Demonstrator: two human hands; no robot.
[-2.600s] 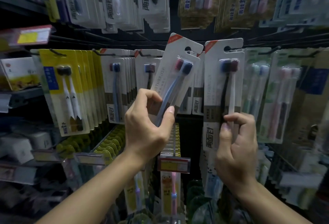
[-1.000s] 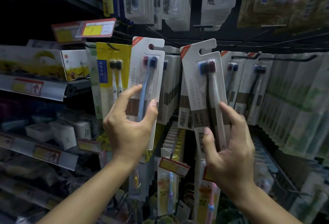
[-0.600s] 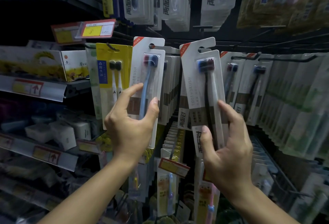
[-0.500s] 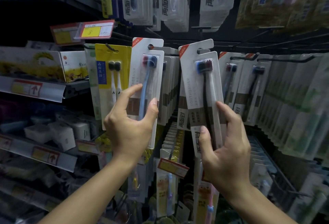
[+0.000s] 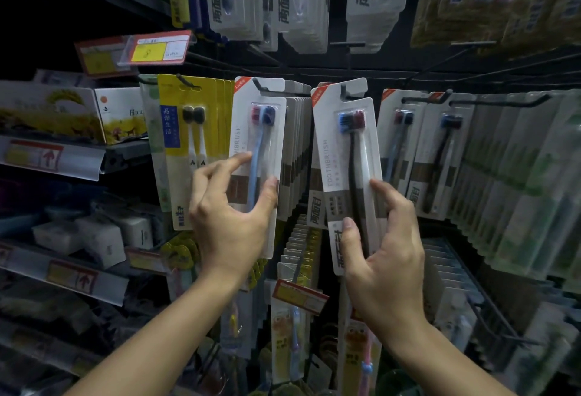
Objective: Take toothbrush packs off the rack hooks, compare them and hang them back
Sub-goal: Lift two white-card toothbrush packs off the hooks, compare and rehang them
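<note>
Two hands are raised to the rack, each holding one toothbrush pack against the hanging rows. The left hand point(image 5: 231, 222) pinches the lower half of a white pack with a light blue brush point(image 5: 259, 156), index finger stretched along its left edge and thumb pressed on its right edge; the pack's hang hole sits at the tip of a dark hook point(image 5: 258, 83), in front of a row of like packs point(image 5: 297, 156). The right hand point(image 5: 385, 257) grips a white pack with a black brush point(image 5: 345, 156) printed TOOTHBRUSH, thumb on the lower left of the card and fingers curled round its right edge; this pack tilts slightly left, and its hang hole is at another hook point(image 5: 344, 93). Whether either pack is fully threaded on cannot be told. Just left of the blue-brush pack hang yellow packs point(image 5: 188, 144) with two small brushes. Right of the black-brush pack hang more white packs point(image 5: 421, 156), then rows of greenish packs point(image 5: 518, 181). Above left sits a red and yellow price tag point(image 5: 157, 49).
</note>
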